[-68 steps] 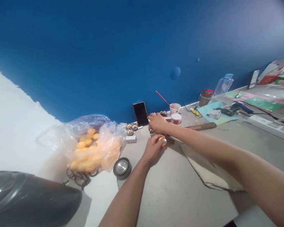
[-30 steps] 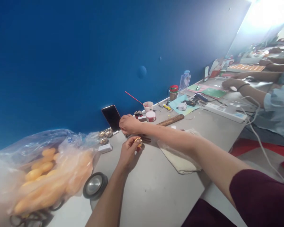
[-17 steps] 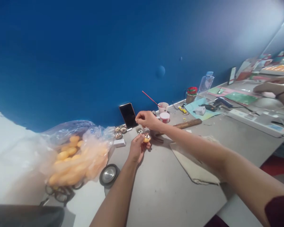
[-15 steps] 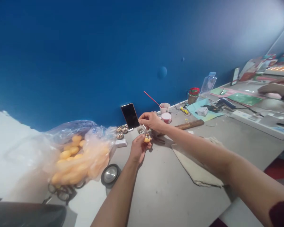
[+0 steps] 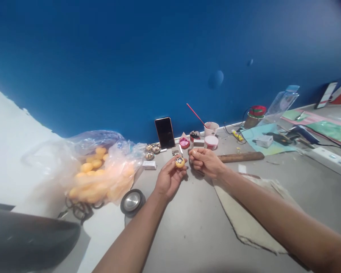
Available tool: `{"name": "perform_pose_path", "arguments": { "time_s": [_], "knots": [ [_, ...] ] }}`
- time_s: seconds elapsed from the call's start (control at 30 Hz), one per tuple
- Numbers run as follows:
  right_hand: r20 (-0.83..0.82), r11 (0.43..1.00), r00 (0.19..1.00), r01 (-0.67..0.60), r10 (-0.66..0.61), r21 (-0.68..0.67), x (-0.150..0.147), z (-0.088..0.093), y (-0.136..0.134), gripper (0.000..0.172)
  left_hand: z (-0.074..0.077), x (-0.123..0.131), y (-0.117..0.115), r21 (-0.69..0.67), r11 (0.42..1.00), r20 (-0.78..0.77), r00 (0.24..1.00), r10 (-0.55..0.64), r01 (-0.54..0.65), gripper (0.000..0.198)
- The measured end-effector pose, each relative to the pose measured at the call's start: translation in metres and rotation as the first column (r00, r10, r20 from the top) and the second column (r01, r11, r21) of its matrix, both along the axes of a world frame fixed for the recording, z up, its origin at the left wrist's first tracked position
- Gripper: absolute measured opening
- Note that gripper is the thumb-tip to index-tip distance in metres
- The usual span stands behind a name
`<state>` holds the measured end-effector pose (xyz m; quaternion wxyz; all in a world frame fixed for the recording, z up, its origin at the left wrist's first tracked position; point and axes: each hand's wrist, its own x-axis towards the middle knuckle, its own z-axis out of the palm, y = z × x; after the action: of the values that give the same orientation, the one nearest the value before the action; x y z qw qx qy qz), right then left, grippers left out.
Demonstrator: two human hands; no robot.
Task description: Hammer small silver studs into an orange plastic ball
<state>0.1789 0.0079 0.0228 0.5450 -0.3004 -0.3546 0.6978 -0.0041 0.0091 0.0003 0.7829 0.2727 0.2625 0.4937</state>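
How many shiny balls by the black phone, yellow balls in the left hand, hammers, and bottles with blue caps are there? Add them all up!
Shiny balls by the black phone: 3
Yellow ball in the left hand: 1
Hammer: 1
Blue-capped bottle: 1
Total: 6

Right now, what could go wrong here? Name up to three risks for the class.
The ball is small and round in the left hand, so it might slip out. The phone stands on end; a knock could topple it. The red stick juts from the cup; catching it might tip both.
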Motion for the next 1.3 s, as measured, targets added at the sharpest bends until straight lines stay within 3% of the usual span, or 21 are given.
{"name": "perform_pose_path", "arguments": {
  "time_s": [0.23,0.5,0.73,1.03,1.3],
  "knots": [
    [-0.001,1.0,1.0,-0.009,0.009,-0.001,0.003,-0.002,0.008,0.041,0.004,-0.004,-0.003,-0.02,0.998,-0.02,0.998,-0.054,0.053,0.045],
    [-0.009,0.999,0.999,-0.036,0.036,-0.003,0.004,-0.01,0.012,0.039,0.004,-0.003,-0.004,-0.028,0.998,-0.043,0.997,-0.057,0.056,0.046],
    [0.013,1.0,1.0,-0.021,0.021,0.001,0.004,-0.006,0.009,0.038,0.004,-0.003,-0.005,-0.025,1.0,-0.018,1.0,-0.016,0.016,0.055],
    [0.196,0.994,0.976,-0.106,0.098,0.034,0.004,-0.001,0.0,0.038,0.003,-0.003,-0.006,0.003,1.0,-0.047,0.999,-0.017,0.017,0.051],
    [0.279,0.993,0.959,-0.078,0.051,0.087,0.0,0.005,-0.003,0.034,0.002,0.001,-0.006,0.045,0.999,-0.028,0.999,0.02,-0.019,0.053]
  ]
}}
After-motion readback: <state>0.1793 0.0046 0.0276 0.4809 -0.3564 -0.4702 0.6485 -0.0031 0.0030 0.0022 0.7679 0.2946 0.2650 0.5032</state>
